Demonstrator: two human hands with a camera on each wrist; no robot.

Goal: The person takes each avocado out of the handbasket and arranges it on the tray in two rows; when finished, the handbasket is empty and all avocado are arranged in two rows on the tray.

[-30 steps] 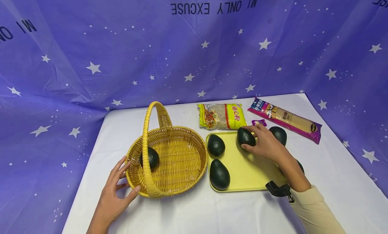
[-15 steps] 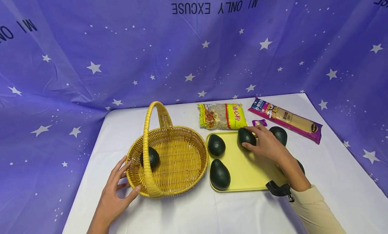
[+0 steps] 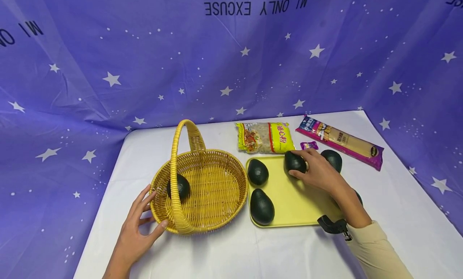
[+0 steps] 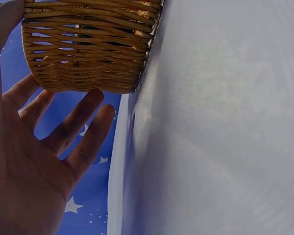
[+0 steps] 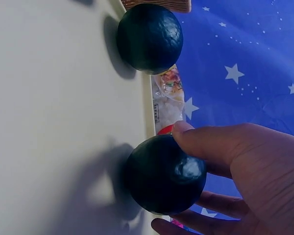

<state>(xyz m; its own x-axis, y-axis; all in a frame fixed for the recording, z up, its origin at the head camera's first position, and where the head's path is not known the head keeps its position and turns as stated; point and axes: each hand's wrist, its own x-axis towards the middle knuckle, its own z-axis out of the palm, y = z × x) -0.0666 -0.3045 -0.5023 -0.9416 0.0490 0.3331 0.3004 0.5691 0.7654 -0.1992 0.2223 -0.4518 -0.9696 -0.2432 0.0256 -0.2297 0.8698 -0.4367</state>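
Observation:
My left hand (image 3: pixel 134 230) is at the near left side of a yellow wicker basket (image 3: pixel 217 226). Its fingers are spread and fairly straight, touching the wicker, with the thumb by the rim. A dark green avocado (image 3: pixel 183 188) lies inside the basket, partly behind the handle. Over the back of a yellow tray (image 3: pixel 289 206), my right hand (image 3: pixel 318 170) holds another avocado (image 5: pixel 161 176) between thumb and fingers. Whether it touches the tray is unclear. Two avocados, one at the back (image 3: pixel 258 172) and one in front (image 3: pixel 262 206), lie along the tray's left side.
An avocado (image 3: pixel 331 160) sits by the tray's back right corner, and one (image 3: pixel 358 197) is mostly hidden by the right forearm. Behind the tray lie a yellow pasta bag (image 3: pixel 265 138), a small purple packet (image 3: pixel 309 145) and a long purple noodle packet (image 3: pixel 343 143).
The avocado in my right hand has shifted very slightly to the right. My left hand and the basket stay where they were.

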